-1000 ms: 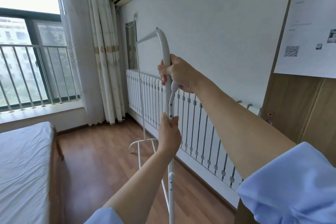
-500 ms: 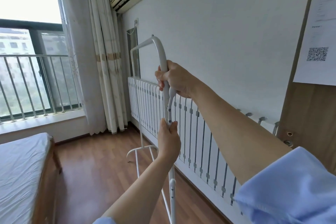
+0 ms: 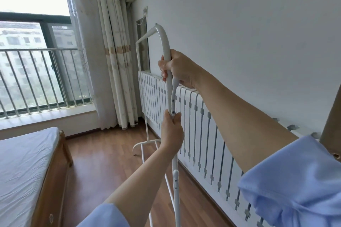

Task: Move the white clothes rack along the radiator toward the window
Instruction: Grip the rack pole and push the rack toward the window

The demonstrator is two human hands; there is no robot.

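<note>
- The white clothes rack (image 3: 167,72) stands on the wooden floor (image 3: 103,164), just beside the radiator (image 3: 199,116) on the right wall, its far end towards the curtain (image 3: 114,51) and window (image 3: 35,42).
- The right hand (image 3: 181,69) has its grip clenched round the near upright, high up below the curved corner, probably to steer the top and keep the frame from tipping.
- The left hand (image 3: 171,131) clasps the same post lower down, likely carrying weight or pushing.
- Holding the near end puts the whole frame ahead of the person, so a forward push sends it windowward.
</note>
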